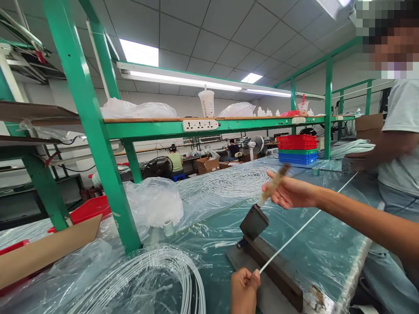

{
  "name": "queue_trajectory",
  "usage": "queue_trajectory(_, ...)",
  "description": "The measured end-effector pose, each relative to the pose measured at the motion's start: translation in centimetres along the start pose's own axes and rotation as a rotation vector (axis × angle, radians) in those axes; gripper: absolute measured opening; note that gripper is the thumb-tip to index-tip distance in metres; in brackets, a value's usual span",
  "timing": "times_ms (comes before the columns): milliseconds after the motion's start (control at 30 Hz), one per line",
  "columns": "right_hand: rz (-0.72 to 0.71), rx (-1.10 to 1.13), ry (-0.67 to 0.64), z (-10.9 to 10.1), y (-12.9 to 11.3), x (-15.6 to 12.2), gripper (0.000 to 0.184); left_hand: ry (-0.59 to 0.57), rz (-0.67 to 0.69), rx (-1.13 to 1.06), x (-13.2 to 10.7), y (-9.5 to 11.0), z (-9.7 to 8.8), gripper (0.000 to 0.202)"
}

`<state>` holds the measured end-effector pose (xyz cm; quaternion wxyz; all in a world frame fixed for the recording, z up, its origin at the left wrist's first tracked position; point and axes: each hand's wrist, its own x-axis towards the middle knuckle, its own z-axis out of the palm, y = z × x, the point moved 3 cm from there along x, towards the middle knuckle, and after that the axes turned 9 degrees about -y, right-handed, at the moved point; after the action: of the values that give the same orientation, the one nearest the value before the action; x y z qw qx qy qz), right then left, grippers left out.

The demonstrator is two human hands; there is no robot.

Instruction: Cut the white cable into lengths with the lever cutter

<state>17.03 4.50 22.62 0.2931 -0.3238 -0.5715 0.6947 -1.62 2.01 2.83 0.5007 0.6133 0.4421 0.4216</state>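
Observation:
My left hand (pixel 244 290) sits at the bench's near edge, fingers pinched shut on the end of a thin white tube (pixel 304 225) that stretches taut to the far right. The tube crosses a dark metal lever cutter (pixel 262 257) fixed to the green bench. My right hand (pixel 288 192) is wrapped around the cutter's wooden handle (pixel 273 185), which is raised and tilted up to the right. The blade block (pixel 253 222) stands lifted above the base.
A co-worker in a white shirt (pixel 399 144) stands at the right, a hand (pixel 358 155) on a small metal block at the tube's far end. Coiled white tubing (pixel 147 279) in plastic lies near left; another coil (pixel 235 181) farther back. Green frame post (pixel 98 144), stacked trays (pixel 297 149).

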Motion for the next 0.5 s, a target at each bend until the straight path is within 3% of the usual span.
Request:
queue_trajectory(133,0.167,-0.066,0.038,1.7,4.3,-6.5,0.026,-0.013,0.013,0.079,-0.3,0.3,0.0,0.042)
queue_trajectory(200,0.217,-0.048,0.090,2.3,6.2,-8.3,0.034,0.034,0.041,0.271,-0.8,0.8,-0.1,0.034)
queue_trajectory(300,0.232,0.008,0.165,3.1,7.7,-9.6,0.054,0.134,0.175,0.683,-1.9,1.8,0.0,0.026)
queue_trajectory(367,0.231,0.041,0.201,3.7,7.7,-9.8,0.056,0.155,0.257,0.857,-2.4,2.2,0.2,0.027)
queue_trajectory(500,0.271,0.048,0.215,4.7,7.4,-9.6,0.046,0.122,0.194,0.821,-2.3,1.8,0.2,0.025)
